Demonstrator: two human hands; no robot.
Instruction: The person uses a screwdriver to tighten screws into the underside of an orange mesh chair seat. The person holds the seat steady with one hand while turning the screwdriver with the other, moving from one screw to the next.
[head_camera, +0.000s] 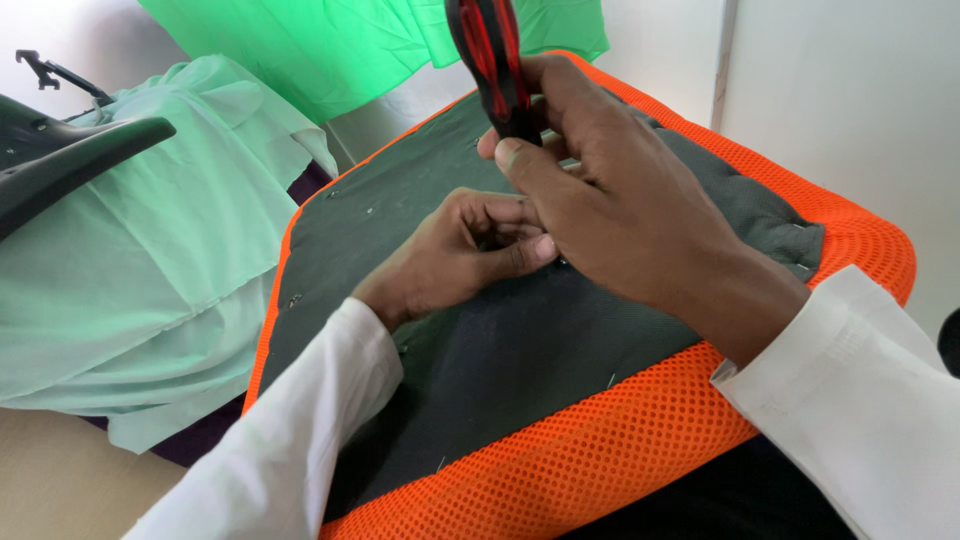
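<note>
Centre of frame: an orange mesh seat cushion (640, 440), turned underside up, its middle covered by a dark grey fabric panel (480, 360) fixed along the edges with small metal staples (611, 380).

Right hand (620, 200), upper centre: fingers wrapped tight around the red-and-black handle of a screwdriver (493, 60), held near upright, handle running out of the top of the frame. Shaft and tip are hidden behind the two hands; where the tip meets the panel cannot be told.

Left hand (460, 250), just below and left of the right: fingers curled in, thumb and fingertips pressed together at a spot on the grey panel right beside the right hand. What it pinches, if anything, is too small to see. Knuckles of the two hands touch or nearly touch.

Both arms in white sleeves (290, 450), coming in from lower left and lower right.

Left of frame: pale green cloth (150, 250) draped in folds. Brighter green cloth (330, 50) at upper centre. Black curved plastic armrest (60, 150) at the upper left edge. White wall (850, 100) at the upper right.
</note>
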